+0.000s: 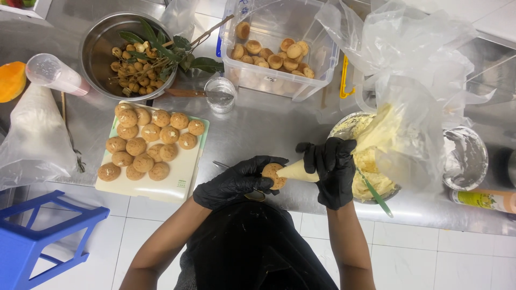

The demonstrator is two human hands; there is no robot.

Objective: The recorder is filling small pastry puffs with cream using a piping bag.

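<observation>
1. Centrally, above the steel counter (258, 129) edge, a small round puff (272, 174) sits in the left hand (236, 181), black-gloved, fingers curled closed around its underside.
2. Right hand (330, 169), also black-gloved, is clenched around a clear piping bag (376, 134) filled with pale yellow cream; the bag's narrow tip touches the puff's side.
3. Piping bag's upper part opens wide and rises over a metal bowl (344, 124) just beside the right hand. Bowl holds more yellow cream and a green-handled spatula (376, 196) that sticks out over its near rim.
4. Right of that bowl: a second metal bowl (465, 157), smeared white inside, otherwise contents unclear.
5. Left of the hands: a white tray (177, 182) carrying roughly sixteen browned puffs in loose rows, some showing a pale dot on top.
6. Far side, centre: clear plastic tub (279, 75) holding about a dozen more puffs along its bottom.
7. Far left: large steel bowl (97, 43) with small brown round fruits on leafy stems.
8. Between steel bowl and tub: a small clear glass (220, 94), contents not discernible.
</observation>
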